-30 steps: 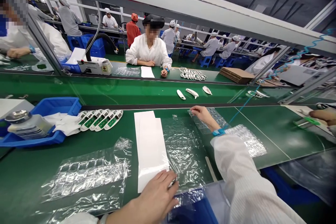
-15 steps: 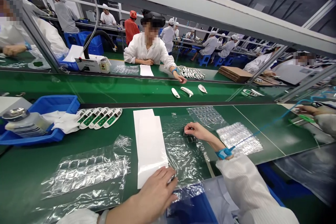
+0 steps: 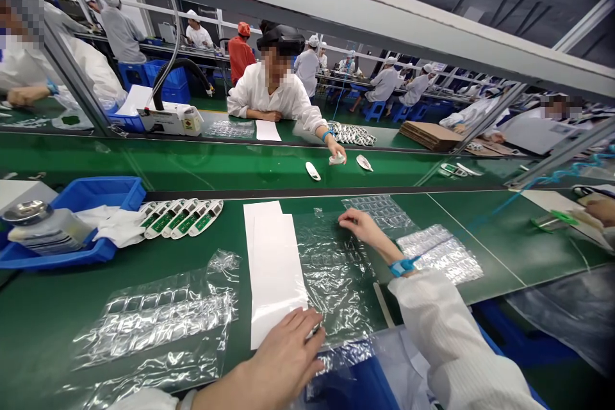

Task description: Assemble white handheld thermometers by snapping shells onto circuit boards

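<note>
My left hand (image 3: 283,349) rests at the lower end of the white paper sheets (image 3: 276,269) and on the edge of a clear plastic bag (image 3: 336,291). Its fingers are bent, and a small shiny metal piece (image 3: 313,332) shows between them; the rest of it is hidden. Over the upper part of this bag, my right hand (image 3: 364,229) has thumb and forefinger pinched together. Whatever is between those fingertips is too small to make out. A blue wrist strap (image 3: 402,266) is on the right wrist.
Clear blister sheets (image 3: 163,314) lie at left, with more blister packs (image 3: 439,253) at right. White shells with green boards (image 3: 182,218) stand in a row beside a blue tray (image 3: 103,189) holding a bottle (image 3: 48,224). Across the green belt (image 3: 230,163), a co-worker's hand (image 3: 335,150) holds a white part.
The dark piece under my right fingers no longer shows; that hand stays nearly in place. My left hand barely moves. Across the belt, the co-worker has picked up a white part.
</note>
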The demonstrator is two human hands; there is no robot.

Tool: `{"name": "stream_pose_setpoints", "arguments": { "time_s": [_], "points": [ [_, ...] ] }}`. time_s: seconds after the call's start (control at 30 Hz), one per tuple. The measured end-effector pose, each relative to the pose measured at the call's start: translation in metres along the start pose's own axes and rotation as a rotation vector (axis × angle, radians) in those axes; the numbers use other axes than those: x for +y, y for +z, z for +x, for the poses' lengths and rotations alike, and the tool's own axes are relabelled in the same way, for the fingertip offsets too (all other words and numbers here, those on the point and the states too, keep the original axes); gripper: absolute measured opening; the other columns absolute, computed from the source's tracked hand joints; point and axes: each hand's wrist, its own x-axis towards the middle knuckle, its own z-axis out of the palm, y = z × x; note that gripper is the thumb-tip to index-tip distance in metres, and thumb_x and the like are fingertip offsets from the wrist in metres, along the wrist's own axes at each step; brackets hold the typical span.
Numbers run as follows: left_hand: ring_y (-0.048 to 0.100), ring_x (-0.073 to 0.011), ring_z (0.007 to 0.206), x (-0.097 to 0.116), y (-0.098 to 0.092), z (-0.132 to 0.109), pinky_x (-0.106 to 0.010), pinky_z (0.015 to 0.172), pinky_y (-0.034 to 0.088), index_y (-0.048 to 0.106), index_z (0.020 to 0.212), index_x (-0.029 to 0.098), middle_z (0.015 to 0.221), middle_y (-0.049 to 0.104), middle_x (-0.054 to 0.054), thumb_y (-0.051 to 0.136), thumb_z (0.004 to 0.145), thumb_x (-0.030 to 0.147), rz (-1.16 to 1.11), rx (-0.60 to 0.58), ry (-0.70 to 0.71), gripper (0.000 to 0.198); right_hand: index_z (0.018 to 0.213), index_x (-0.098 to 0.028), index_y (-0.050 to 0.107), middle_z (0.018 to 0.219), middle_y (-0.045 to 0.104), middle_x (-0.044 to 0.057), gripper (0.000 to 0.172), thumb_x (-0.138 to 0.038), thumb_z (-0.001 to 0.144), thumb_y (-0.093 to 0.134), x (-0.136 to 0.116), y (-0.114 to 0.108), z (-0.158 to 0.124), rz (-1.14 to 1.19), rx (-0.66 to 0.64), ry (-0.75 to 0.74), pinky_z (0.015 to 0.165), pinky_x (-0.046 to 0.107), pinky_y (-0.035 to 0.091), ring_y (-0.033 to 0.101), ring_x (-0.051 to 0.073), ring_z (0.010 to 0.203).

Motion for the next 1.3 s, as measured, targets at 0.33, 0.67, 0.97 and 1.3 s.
{"name": "stream_pose_setpoints", "arguments": {
  "time_s": [0.33,0.67,0.97,1.3],
  "points": [
    [0.05,-0.0248,0.12,-0.002,0.0,-0.001,-0.042,0.107,0.042,0.046,0.123,0.017,0.131,0.052,-0.008,0.044,0.094,0.037,-0.02,-0.004,-0.003,0.035,0.08,-0.012,0.061,0.086,0.055,0.005,0.016,-0.004,0.068,0.055,0.052,-0.015,0.058,-0.137,0.058,0.099,0.074,0.025,0.044,0.051,0.013,0.073],
    [0.049,-0.0243,0.123,-0.006,0.013,-0.002,-0.04,0.109,0.04,0.046,0.124,0.017,0.131,0.052,-0.009,0.043,0.094,0.041,-0.019,0.064,0.038,0.039,0.076,-0.015,0.058,0.064,0.058,0.001,0.008,-0.017,0.07,0.064,0.043,-0.02,0.049,-0.163,0.121,0.196,0.061,0.023,0.039,0.051,0.013,0.06],
    [0.054,-0.0222,0.111,0.0,0.007,-0.001,-0.041,0.108,0.04,0.051,0.118,0.016,0.117,0.058,-0.007,0.048,0.092,0.036,0.036,0.088,0.013,0.033,0.085,-0.015,0.067,0.086,0.067,0.005,0.019,-0.022,0.083,0.05,-0.037,-0.008,0.001,-0.058,-0.138,-0.052,0.073,0.024,0.046,0.06,0.015,0.077],
    [0.052,-0.0212,0.115,0.0,0.007,-0.004,-0.041,0.11,0.038,0.05,0.119,0.017,0.12,0.056,-0.006,0.046,0.093,0.038,0.046,0.085,0.022,0.034,0.079,-0.015,0.069,0.087,0.063,0.006,0.023,-0.006,0.081,0.048,-0.075,0.012,-0.008,-0.137,-0.49,-0.216,0.07,0.024,0.04,0.056,0.014,0.076]
  ]
}}
